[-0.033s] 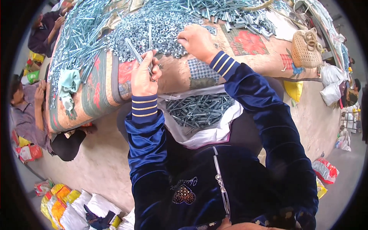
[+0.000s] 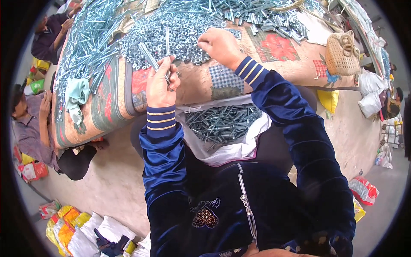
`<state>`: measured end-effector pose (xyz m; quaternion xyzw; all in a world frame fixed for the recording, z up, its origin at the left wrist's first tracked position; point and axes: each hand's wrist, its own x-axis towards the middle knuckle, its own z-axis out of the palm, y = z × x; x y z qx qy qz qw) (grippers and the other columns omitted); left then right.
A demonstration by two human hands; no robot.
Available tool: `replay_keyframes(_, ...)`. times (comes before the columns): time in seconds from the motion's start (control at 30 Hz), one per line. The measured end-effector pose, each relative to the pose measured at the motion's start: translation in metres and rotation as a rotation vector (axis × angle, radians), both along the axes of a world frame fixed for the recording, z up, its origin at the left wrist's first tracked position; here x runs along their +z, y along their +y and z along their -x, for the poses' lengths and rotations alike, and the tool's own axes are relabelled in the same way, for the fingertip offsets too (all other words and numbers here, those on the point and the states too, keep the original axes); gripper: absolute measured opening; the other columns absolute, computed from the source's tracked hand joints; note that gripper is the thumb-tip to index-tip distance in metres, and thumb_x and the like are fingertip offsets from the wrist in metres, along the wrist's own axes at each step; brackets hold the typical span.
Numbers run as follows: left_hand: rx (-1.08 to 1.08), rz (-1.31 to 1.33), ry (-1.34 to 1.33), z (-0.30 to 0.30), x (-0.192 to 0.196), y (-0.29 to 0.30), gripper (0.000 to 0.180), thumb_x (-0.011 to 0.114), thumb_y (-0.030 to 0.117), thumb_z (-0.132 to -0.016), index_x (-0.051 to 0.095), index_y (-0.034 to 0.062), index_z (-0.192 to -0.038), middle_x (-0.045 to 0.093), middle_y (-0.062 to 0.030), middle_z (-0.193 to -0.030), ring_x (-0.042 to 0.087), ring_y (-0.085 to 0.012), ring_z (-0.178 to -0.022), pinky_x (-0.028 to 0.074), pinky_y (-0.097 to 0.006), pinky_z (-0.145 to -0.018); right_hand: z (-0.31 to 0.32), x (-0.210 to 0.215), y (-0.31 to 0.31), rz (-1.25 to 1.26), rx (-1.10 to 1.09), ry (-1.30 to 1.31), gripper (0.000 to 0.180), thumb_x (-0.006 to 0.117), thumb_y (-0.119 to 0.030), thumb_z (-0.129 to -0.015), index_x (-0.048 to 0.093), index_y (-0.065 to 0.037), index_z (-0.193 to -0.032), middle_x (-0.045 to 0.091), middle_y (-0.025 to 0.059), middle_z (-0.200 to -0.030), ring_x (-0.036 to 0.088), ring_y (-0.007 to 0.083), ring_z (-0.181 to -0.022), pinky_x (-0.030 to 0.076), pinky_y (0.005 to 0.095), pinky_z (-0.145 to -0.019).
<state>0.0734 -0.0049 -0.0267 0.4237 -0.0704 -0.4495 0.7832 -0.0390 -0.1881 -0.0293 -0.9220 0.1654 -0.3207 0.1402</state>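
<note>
Since the earlier frame nothing has visibly moved: both hands hold the same positions. The left hand [image 2: 159, 85] is raised over the near edge of the tabletop [image 2: 201, 85], its grip closed on two long bolts [image 2: 152, 60] that stand up and lean away over the heap of nuts [image 2: 171, 30]. The right hand [image 2: 220, 45] rests knuckles-up on the near edge of that heap, fingers curled down into it; whether its grip already encloses a nut cannot be determined. Judged step: picking a nut for fitting onto a held bolt. The next move would call for lifting one nut clear and aligning it with a bolt end. Both forearms extend forward, the left wrist bent upward, the right arm reaching farther across. A white bag [image 2: 227, 145] of finished bolts lies in the lap below the tabletop's near edge.
</note>
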Motion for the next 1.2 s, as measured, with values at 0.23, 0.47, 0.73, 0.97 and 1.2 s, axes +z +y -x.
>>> replay_keyframes(0.23, -0.045, -0.014, -0.001, 0.003, 0.013, -0.020, 0.016, 0.058, 0.016, -0.091, 0.056, 0.0021, -0.099, 0.054, -0.0046, -0.072, 0.044, -0.0079, -0.049, 0.031, -0.019, -0.038, 0.026, 0.001, 0.011, 0.022, 0.143, 0.008, 0.018, 0.066, -0.024, -0.077, 0.064, -0.008, -0.084, 0.057, 0.0109, -0.079, 0.059, 0.0295, -0.072, 0.047, 0.0396, -0.063)
replay_keyframes(0.47, -0.215, -0.052, -0.031, 0.008, 0.029, -0.054, 0.018, 0.060, 0.016, -0.089, 0.060, 0.0010, -0.099, 0.054, -0.0031, -0.070, 0.044, -0.0071, -0.048, 0.031, -0.019, -0.039, 0.030, 0.010, 0.005, 0.172, 0.184, 0.192, 0.011, 0.062, -0.015, -0.074, 0.057, -0.006, -0.070, 0.054, 0.0115, -0.077, 0.059, 0.0306, -0.072, 0.047, 0.0398, -0.060)
replay_keyframes(0.73, -0.329, -0.035, -0.002, 0.016, 0.021, -0.054, 0.020, 0.058, 0.018, -0.091, 0.059, 0.0008, -0.101, 0.054, -0.0017, -0.070, 0.042, -0.0051, -0.046, 0.028, -0.018, -0.038, 0.034, 0.013, -0.001, 0.473, 0.268, 0.207, 0.008, 0.059, -0.017, -0.069, 0.058, -0.009, -0.071, 0.053, 0.0059, -0.071, 0.058, 0.0217, -0.068, 0.049, 0.0347, -0.057)
replay_keyframes(0.97, -0.293, -0.078, -0.010, 0.017, 0.022, -0.044, 0.020, 0.057, 0.016, -0.091, 0.058, -0.0003, -0.102, 0.055, -0.0028, -0.070, 0.043, -0.0049, -0.046, 0.028, -0.018, -0.037, 0.023, 0.008, -0.008, 0.368, 0.181, 0.217, 0.009, 0.061, -0.018, -0.072, 0.058, -0.010, -0.073, 0.055, 0.0068, -0.074, 0.060, 0.0228, -0.070, 0.049, 0.0344, -0.060)
replay_keyframes(1.2, -0.366, -0.122, -0.048, 0.026, 0.020, -0.044, 0.018, 0.061, 0.015, -0.089, 0.058, 0.0009, -0.099, 0.056, -0.0034, -0.068, 0.045, -0.0048, -0.045, 0.028, -0.017, -0.037, 0.040, 0.033, -0.061, -1.179, 0.113, -0.208, 0.022, 0.071, -0.022, -0.082, 0.060, -0.003, -0.086, 0.064, 0.0038, -0.083, 0.063, 0.0100, -0.075, 0.052, 0.0218, -0.066)
